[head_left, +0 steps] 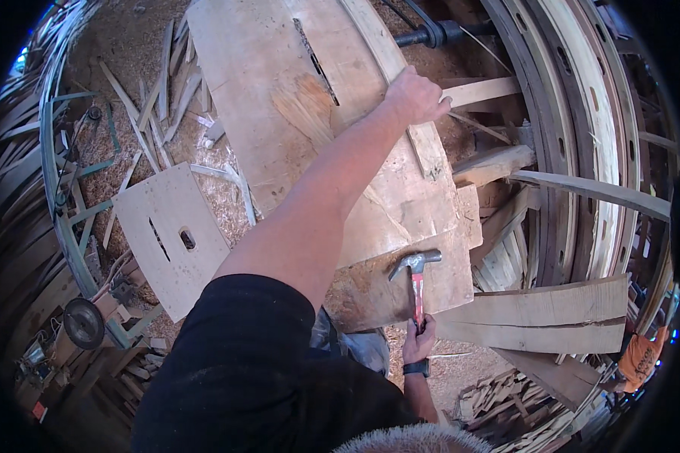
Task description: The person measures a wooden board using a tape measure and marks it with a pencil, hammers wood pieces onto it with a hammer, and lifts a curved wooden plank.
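Note:
My left arm reaches across a large plywood board (242,90) with a long slot and a flaked patch. My left hand (413,97) is closed on a narrow wooden strip (428,149) along the board's right edge; a pale batten (483,89) juts rightward beside it. My right hand (418,338), low in the middle, grips a claw hammer (418,288) with a red handle and steel head, held upright over the plywood's lower part. Whether the hammer head touches the wood I cannot tell.
A smaller slotted panel (151,249) lies left, near wood offcuts (166,68) and a green metal frame with wheel (84,322). A dark machine shaft (423,36) is behind. Curved planks (567,151) and cracked boards (536,309) fill the right. A person in orange (638,359) is far right.

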Motion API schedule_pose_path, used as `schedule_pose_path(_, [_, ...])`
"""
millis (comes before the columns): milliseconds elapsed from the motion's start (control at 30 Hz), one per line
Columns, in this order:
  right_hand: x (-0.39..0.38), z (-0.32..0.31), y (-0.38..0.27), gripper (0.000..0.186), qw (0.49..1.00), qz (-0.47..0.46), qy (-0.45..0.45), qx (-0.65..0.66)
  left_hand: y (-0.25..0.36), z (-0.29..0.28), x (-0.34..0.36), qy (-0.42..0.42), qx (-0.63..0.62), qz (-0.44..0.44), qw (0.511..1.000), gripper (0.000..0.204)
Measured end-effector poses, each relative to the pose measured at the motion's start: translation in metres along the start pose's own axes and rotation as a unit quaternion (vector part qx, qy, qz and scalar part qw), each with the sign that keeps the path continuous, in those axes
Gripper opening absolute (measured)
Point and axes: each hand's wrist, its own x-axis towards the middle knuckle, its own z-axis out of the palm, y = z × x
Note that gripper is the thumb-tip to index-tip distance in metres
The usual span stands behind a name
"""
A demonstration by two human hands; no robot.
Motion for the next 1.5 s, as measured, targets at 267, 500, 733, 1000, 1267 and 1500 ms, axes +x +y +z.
schedule_pose_path(267, [0.008,-0.04,-0.056,0.038,0.991,-0.043,-0.051,0.119,-0.003,0.02,0.0,-0.016,-0.018,-0.008,1.0,0.059])
schedule_pose_path(500, [0.107,-0.01,-0.146,0.026,0.975,-0.099,-0.039,0.197,0.002,0.006,0.0,0.041,-0.011,0.023,0.999,0.051])
schedule_pose_path(733, [0.139,0.02,-0.169,0.028,0.964,-0.115,-0.055,0.233,0.002,0.01,-0.001,-0.043,0.013,-0.011,0.999,0.059])
schedule_pose_path(1000, [0.258,0.008,-0.275,0.028,0.927,-0.309,-0.086,0.197,-0.007,0.012,-0.005,0.031,-0.013,-0.015,0.999,0.056])
schedule_pose_path(1267, [0.303,0.015,-0.278,0.029,0.933,-0.293,-0.128,0.164,-0.009,0.009,-0.005,0.04,-0.017,-0.012,0.999,0.055])
schedule_pose_path(1500, [0.315,0.03,-0.282,0.027,0.943,-0.239,-0.157,0.172,-0.015,0.017,-0.007,0.077,-0.031,-0.032,0.996,0.053])
